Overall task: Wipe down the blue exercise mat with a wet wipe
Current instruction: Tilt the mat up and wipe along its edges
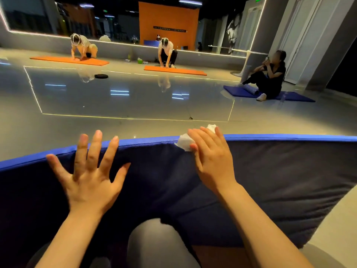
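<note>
A wide hall with a glossy grey floor that mirrors the ceiling lights stretches away beyond the blue exercise mat, which fills the near part of the view, its bright blue far edge curving from side to side. Past the mat, at the far wall, stands an orange panel, with a long mirror beside it. Two orange mats lie on the floor well beyond the blue mat, a person kneeling at each. Off to the right beyond it, another person sits on a second blue mat. A dark flat disc lies on the floor near the left orange mat.

On the blue exercise mat, the left hand rests flat with fingers spread wide, holding nothing. The right hand presses a crumpled white wet wipe against the mat's far edge with nearly straight fingers; most of the wipe is hidden beneath them, one tuft showing past the fingertips. A grey-clad knee is cut off by the frame's bottom edge.
</note>
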`<state>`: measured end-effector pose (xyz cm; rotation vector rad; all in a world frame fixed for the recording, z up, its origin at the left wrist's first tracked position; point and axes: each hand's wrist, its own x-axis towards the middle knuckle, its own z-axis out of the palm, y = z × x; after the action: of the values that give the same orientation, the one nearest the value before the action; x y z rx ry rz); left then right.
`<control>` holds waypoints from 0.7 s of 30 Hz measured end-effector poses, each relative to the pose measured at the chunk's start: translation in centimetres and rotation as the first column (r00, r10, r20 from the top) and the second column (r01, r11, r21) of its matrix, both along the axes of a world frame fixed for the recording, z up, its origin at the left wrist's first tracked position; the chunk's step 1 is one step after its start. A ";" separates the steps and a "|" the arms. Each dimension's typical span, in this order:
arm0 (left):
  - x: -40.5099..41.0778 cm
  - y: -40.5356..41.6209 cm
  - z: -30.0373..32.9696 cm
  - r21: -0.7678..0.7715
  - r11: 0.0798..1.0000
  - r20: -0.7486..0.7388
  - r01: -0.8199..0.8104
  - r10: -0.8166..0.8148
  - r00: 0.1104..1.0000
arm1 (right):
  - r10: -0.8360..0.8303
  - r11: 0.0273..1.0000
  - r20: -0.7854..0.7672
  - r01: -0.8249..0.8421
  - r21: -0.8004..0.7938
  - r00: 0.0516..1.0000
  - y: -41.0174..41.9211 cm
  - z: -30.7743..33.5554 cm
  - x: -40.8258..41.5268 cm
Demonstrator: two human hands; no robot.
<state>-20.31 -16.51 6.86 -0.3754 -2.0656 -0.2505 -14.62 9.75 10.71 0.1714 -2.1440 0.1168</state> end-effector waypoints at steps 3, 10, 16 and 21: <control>-0.2 -0.5 -0.1 -0.049 0.999 -0.039 0.001 -0.003 0.999 | -0.099 0.988 0.022 0.096 0.118 0.995 4.8 0.2 1.4; -0.9 0.8 0.8 0.036 0.994 -0.035 0.107 -0.105 0.994 | -0.365 0.930 -0.040 0.362 -0.060 0.930 9.9 -0.5 1.8; -1.1 0.4 1.6 0.035 0.980 0.071 0.196 -0.198 0.978 | -0.112 0.963 -0.089 0.086 -0.257 0.990 -4.2 -0.8 -3.1; -1.0 -1.0 1.8 -0.013 0.975 0.092 0.222 -0.220 0.971 | 0.148 0.985 0.010 -0.147 -0.092 0.989 -10.5 -0.3 -3.1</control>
<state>-21.35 -17.52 8.62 -0.6203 -2.1167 -0.3831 -17.69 -0.73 10.40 0.2768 -2.1363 0.3026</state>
